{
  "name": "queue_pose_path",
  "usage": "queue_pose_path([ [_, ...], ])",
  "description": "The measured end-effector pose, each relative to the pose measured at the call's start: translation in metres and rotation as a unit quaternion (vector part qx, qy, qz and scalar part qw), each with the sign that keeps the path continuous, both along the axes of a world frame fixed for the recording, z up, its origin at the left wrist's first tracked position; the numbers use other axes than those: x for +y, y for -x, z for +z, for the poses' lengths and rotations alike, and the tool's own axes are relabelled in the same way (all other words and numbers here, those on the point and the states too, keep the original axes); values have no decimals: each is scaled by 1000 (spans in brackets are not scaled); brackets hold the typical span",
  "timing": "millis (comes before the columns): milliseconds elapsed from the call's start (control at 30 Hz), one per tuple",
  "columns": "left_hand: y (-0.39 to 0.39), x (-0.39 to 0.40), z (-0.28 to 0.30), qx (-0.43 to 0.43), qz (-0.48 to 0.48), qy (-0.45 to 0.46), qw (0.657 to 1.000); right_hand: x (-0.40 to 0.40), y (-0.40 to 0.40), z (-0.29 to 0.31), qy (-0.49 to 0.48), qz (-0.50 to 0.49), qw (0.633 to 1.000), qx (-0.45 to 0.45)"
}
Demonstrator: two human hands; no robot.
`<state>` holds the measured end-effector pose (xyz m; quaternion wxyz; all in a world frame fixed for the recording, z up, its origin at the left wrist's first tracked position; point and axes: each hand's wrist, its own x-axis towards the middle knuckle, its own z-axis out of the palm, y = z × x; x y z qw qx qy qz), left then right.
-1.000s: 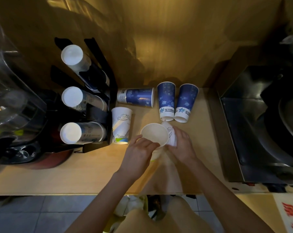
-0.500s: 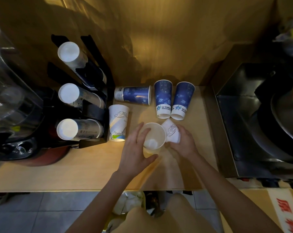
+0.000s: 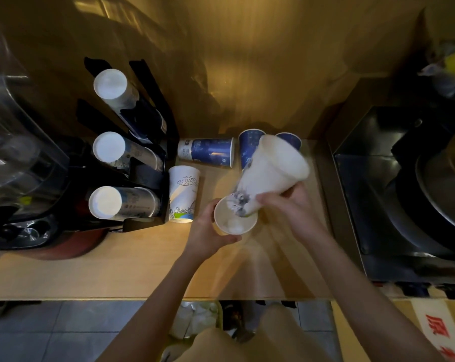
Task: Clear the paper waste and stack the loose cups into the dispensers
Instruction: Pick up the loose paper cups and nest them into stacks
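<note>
My left hand (image 3: 208, 232) grips an upright white cup (image 3: 234, 220) standing on the wooden counter (image 3: 116, 262); something white lies at its bottom. My right hand (image 3: 291, 207) holds a second white printed cup (image 3: 271, 173), blurred and tilted, with its base just inside the first cup's mouth. One more white printed cup (image 3: 183, 192) stands upside down beside the black dispenser rack (image 3: 148, 176). A blue cup (image 3: 208, 152) lies on its side near the wall. Two more blue cups (image 3: 247, 147) stand inverted behind the tilted cup, partly hidden. Three cup stacks (image 3: 111, 202) fill the rack.
A clear-jug machine (image 3: 17, 158) crowds the left end of the counter. At the right a steel sink (image 3: 393, 194) holds a dark pan. A waste bin with crumpled paper (image 3: 195, 320) sits on the floor under the counter's front edge.
My right hand has lifted its white cup off the counter and swung it up, base down into the cup that my left hand now grips from the side.
</note>
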<state>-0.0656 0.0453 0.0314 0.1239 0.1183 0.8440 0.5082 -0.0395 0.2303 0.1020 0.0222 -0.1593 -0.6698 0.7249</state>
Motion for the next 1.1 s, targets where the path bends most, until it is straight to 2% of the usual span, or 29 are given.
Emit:
queue_pose_path([
  [267, 0, 1, -4, 0, 2, -5, 1000, -28, -12, -39, -180, 81, 980, 6],
  [533, -2, 2, -9, -11, 6, -15, 1000, -29, -14, -49, -292, 160, 943, -22],
  [667, -3, 1, -5, -15, -21, -3, 1000, -32, -13, -56, -300, 138, 944, -29],
  [833, 22, -27, 12, -55, -117, 139, 982, -29, -14, -57, -312, 135, 940, -29],
  [900, 38, -39, 21, -30, -89, 193, 977, -29, -14, -57, -319, 135, 937, -34],
  [1000, 62, -44, 31, 13, 13, 235, 972, -31, -14, -56, -320, 127, 938, -35],
  [1100, 78, -36, 23, -9, 37, 327, 944, -34, -14, -56, -302, 120, 945, -29],
])
